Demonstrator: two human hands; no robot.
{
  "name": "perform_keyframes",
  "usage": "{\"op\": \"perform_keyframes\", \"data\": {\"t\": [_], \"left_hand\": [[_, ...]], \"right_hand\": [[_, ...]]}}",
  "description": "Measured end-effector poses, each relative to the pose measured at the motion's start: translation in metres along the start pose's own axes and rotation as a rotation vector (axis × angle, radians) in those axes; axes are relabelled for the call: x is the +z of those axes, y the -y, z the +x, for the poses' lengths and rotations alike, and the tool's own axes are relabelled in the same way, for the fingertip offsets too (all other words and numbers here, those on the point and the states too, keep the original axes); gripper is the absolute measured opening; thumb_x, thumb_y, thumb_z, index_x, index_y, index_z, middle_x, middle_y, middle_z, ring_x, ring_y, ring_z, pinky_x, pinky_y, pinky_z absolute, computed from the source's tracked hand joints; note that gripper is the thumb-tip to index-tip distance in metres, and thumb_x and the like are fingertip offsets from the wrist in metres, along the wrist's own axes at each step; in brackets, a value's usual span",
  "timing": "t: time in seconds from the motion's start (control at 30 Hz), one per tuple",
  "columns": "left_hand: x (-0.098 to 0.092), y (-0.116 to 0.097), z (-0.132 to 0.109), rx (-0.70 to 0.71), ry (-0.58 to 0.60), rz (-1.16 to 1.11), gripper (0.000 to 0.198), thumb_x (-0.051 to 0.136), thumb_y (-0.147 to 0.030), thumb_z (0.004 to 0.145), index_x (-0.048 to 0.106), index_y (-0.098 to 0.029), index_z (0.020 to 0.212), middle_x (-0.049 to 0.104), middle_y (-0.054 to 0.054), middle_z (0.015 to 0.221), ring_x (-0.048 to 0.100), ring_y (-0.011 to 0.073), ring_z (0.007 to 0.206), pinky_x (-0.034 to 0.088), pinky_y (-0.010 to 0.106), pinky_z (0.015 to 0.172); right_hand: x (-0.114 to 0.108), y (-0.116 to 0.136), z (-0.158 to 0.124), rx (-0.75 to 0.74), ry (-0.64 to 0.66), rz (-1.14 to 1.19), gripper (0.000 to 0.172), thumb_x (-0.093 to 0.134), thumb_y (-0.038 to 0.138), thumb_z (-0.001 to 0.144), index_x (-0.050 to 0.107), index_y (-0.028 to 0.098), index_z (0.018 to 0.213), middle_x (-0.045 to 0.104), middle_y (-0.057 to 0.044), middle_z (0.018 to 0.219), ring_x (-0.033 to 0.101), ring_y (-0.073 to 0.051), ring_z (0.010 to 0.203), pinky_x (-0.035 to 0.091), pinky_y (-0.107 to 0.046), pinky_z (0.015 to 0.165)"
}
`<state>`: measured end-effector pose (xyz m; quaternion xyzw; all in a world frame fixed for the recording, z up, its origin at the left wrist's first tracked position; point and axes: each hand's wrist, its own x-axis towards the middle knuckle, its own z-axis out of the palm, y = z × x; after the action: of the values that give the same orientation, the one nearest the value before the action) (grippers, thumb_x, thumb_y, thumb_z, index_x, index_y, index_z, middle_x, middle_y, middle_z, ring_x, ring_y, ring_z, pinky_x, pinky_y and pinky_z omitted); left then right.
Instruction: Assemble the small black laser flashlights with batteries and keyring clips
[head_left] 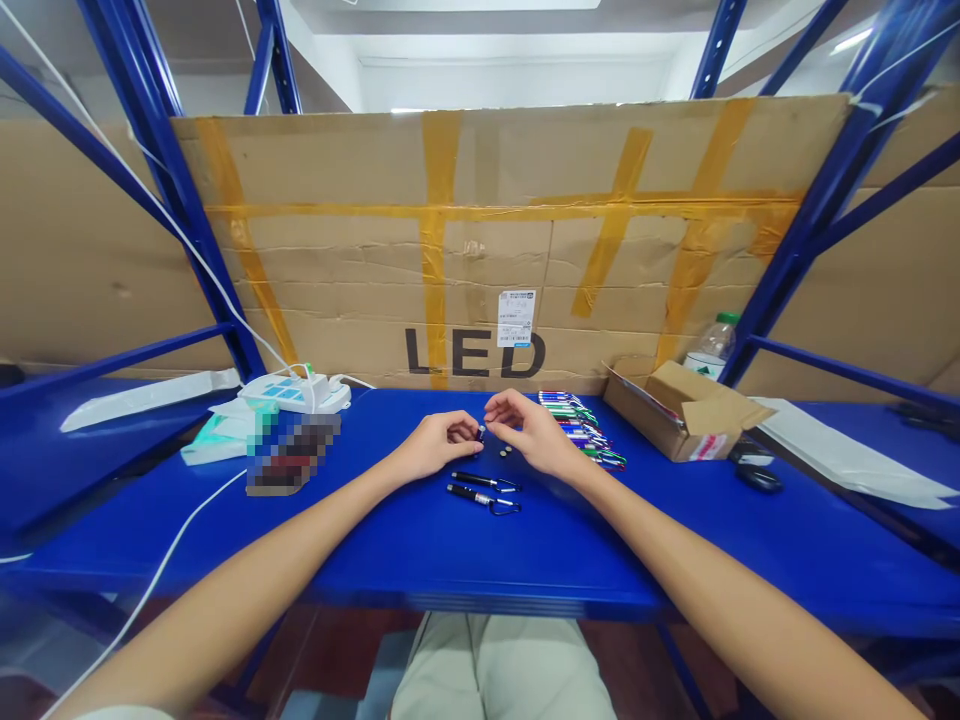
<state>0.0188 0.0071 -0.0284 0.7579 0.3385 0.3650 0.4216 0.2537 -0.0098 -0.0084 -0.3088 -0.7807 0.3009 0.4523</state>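
Observation:
My left hand (441,444) is closed, thumb and fingers pinching a small dark piece (481,434) with a shiny end; most of it is hidden. Just across from it, my right hand (529,432) has curled fingers, the thumb apart from the forefinger, and nothing visible between them. Below the fingertips lie a few small round button cells (504,453) on the blue table. Nearer to me are two black penlights, the upper one (475,480) and the lower one (471,494), both lying crosswise with metal clips at their right ends.
Behind my right hand lies a row of coloured pens or penlights (589,437). Farther right are an open cardboard box (697,445), a black mouse (757,478) and a bottle (711,350). A white power strip (330,398) and cable stand left; a cardboard wall (345,290) closes the back.

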Motion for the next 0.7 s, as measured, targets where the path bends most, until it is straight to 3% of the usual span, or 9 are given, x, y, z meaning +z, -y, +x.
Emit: {"op": "perform_keyframes", "data": {"t": [0.17,0.7], "left_hand": [[0.002,-0.003,0.000,0.012,0.010,-0.010,0.045,0.093,-0.048,0.078,0.072,-0.016,0.101,0.076,0.004,0.090,0.072,0.0176,0.083,0.057,0.031,0.083],[0.002,-0.012,-0.005,0.111,-0.033,0.188,0.031,0.082,-0.042,0.089,0.074,-0.018,0.105,0.077,0.003,0.091,0.070,0.0173,0.082,0.057,0.029,0.080]], "right_hand": [[0.001,0.002,0.000,0.042,0.020,0.045,0.029,0.076,0.040,0.092,0.065,0.023,0.113,0.074,-0.006,0.105,0.071,-0.021,0.093,0.059,-0.040,0.086],[0.003,0.009,-0.002,-0.005,0.024,-0.029,0.022,0.073,0.035,0.095,0.066,0.023,0.113,0.076,-0.006,0.103,0.073,-0.021,0.094,0.060,-0.039,0.087]]}}
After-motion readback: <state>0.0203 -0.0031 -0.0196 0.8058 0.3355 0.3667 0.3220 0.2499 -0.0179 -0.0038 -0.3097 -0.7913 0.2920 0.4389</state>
